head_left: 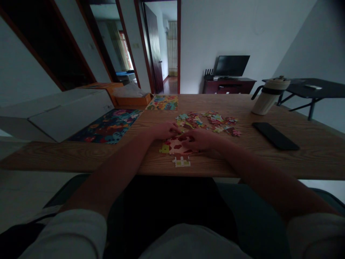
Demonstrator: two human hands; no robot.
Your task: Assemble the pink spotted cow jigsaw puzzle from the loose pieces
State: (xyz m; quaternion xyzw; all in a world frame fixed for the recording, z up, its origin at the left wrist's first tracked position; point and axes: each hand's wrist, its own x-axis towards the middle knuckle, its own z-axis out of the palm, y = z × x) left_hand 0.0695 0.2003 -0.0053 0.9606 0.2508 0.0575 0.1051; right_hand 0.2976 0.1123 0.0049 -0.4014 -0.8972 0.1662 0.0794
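Note:
My left hand [166, 130] is at the far left edge of a partly joined jigsaw puzzle [176, 146], its fingers bent and pressed together on a puzzle piece. Close beside it, my right hand [199, 139] curls over the puzzle's upper right, thumb and fingers closed on a piece mostly hidden beneath them. The joined part shows pink with dark red patches and a yellow-green corner. Nearer the table edge lies a separate white and yellow puzzle section [182, 162]. Several loose puzzle pieces [215, 118] are heaped just beyond my hands.
A black phone-like slab [275, 136] and a cream jug [271, 96] stand to the right on the wooden table [151, 165]. On the left are a dark illustrated sheet [107, 126], a colourful picture sheet [163, 102], an orange box [132, 100] and a large white box [70, 111].

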